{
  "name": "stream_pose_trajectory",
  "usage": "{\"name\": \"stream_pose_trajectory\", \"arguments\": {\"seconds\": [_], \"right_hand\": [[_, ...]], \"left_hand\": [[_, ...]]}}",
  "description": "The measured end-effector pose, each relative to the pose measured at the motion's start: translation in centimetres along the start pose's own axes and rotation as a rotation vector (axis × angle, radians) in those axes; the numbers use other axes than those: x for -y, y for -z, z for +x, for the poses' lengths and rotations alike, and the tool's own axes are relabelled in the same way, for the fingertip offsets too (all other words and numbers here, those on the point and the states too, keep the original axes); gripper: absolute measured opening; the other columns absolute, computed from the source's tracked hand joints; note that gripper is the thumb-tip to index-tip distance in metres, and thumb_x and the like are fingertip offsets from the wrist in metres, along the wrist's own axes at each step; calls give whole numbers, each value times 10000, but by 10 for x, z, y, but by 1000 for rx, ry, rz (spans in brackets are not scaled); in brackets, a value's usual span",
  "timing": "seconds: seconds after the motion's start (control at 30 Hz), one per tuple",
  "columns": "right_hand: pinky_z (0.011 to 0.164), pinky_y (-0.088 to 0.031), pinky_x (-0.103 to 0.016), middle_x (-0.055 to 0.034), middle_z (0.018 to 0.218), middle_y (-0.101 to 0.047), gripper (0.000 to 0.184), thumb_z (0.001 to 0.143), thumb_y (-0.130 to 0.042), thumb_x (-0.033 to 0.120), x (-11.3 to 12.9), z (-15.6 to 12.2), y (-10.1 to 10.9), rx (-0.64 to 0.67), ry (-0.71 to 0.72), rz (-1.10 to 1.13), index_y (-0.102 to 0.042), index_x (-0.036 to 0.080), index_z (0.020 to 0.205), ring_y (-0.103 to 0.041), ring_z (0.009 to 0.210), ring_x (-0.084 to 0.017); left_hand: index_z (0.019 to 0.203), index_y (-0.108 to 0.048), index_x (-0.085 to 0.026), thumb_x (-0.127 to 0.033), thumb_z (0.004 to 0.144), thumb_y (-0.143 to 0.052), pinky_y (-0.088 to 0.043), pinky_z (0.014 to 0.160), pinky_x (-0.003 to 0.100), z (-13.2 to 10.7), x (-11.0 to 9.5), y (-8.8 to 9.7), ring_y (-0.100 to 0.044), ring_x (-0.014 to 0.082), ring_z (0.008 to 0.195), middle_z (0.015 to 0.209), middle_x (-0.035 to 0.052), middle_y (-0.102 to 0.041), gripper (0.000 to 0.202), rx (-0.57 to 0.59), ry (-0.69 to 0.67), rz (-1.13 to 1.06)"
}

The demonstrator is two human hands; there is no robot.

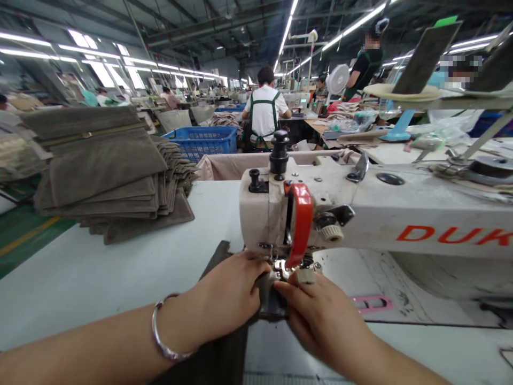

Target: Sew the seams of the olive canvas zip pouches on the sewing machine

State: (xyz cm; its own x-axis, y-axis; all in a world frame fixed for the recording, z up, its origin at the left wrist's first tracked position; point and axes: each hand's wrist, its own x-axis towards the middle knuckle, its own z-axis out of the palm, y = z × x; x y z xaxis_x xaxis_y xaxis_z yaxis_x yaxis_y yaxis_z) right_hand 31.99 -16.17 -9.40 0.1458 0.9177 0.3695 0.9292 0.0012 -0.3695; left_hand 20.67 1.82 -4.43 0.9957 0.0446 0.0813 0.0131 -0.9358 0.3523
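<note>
A dark grey-brown fabric piece [224, 350] lies on the sewing table and runs under the presser foot [280, 269] of a white sewing machine [360, 198]. My left hand [228, 294], with a silver bracelet at the wrist, is closed on the fabric just left of the foot, its fingertips beside the metal parts. Close on the other side, my right hand [320, 307] pinches the fabric's right edge between thumb and bent fingers, with a pale band around one finger. The needle tip is hidden behind the orange-red guard [301, 222] and my fingers.
A tall stack of folded grey-brown fabric pieces [108, 171] stands on the left of the table [120, 294]. A pink slotted plate [372, 303] lies under the machine arm. Behind are a blue crate [208, 141], a seated co-worker [264, 107] and a fan [337, 80].
</note>
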Motion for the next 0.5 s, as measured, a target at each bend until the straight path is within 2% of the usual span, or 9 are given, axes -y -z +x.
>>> {"name": "stream_pose_trajectory", "arguments": {"seconds": [0.07, 0.13, 0.27, 0.33, 0.4, 0.5], "right_hand": [[842, -515, -480, -129, 1108, -620, 450, 849, -469, 84, 2, 1, 1, 25, 24, -2, -573, 149, 1282, -559, 1008, -283], [819, -517, -483, -123, 1106, -621, 474, 844, -480, 92, 5, 2, 1, 42, 24, -26, -567, 157, 1306, -561, 989, -289], [798, -517, -497, -117, 1040, -637, 443, 831, -529, 107, 6, 2, -4, 32, 5, -87, -608, 156, 1263, -572, 959, -304], [787, -521, -488, -105, 987, -644, 407, 839, -531, 101, 5, 1, -5, 18, -3, -109, -632, 164, 1228, -577, 935, -299], [770, -526, -479, -94, 953, -645, 377, 850, -524, 104, 4, -1, -6, 6, -15, -120, -645, 172, 1199, -579, 914, -295], [780, -528, -477, -88, 968, -648, 372, 856, -509, 96, 3, -3, -6, -2, -13, -128, -637, 172, 1197, -578, 913, -290]], "left_hand": [[847, -645, -194, -7, 707, -499, -496, 638, 239, -1, -3, 3, -639, 164, 709, 807, -5, -688, 276, 75, 106, -186], [794, -641, -191, -21, 710, -486, -455, 576, 218, -1, 0, 3, -607, 148, 646, 706, -27, -644, 246, 105, 170, -310], [917, -691, -212, -43, 715, -487, -439, 559, 217, -1, 6, 0, -581, 145, 631, 685, -38, -606, 333, 77, 223, -364], [959, -701, -215, -77, 773, -502, -492, 637, 254, -5, 2, 0, -612, 169, 710, 763, -13, -639, 305, 63, 194, -306], [1025, -693, -212, -137, 872, -490, -523, 798, 329, -14, -5, -1, -630, 206, 879, 945, 31, -675, 264, 7, 110, -198], [1225, -600, -176, -164, 968, -400, -443, 1023, 429, -29, -11, -10, -556, 250, 1146, 1226, 88, -626, 326, -77, -32, 17]]}}
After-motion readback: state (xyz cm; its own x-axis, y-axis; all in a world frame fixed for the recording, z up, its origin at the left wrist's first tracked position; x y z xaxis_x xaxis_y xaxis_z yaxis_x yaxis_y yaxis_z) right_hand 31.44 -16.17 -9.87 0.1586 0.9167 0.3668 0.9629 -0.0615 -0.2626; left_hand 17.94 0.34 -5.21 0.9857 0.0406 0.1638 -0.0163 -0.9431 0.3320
